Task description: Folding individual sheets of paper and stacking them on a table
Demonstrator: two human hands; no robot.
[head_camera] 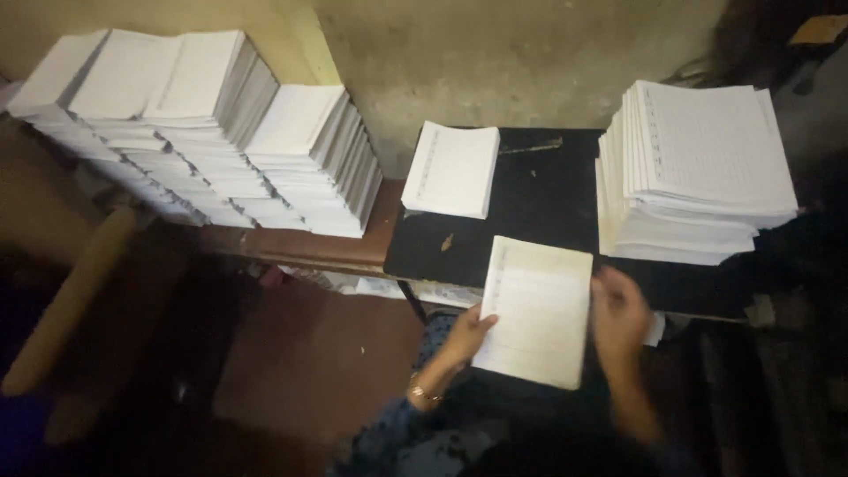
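Observation:
My left hand [465, 334] grips the left edge of a cream printed sheet bundle [534, 309], held over the near edge of a black table [548, 199]. At the bundle's right edge sits my right hand [618, 311], blurred; whether it grips or only touches the paper is unclear. A small stack of printed sheets [452, 168] lies on the black table just beyond. To the right stands a tall pile of folded printed sheets [698, 168].
Several tall stacks of white paper [221, 132] cover a brown wooden table [309, 246] at the left, against a bare wall. A wooden handle [75, 296] leans at the far left. Dark floor lies below.

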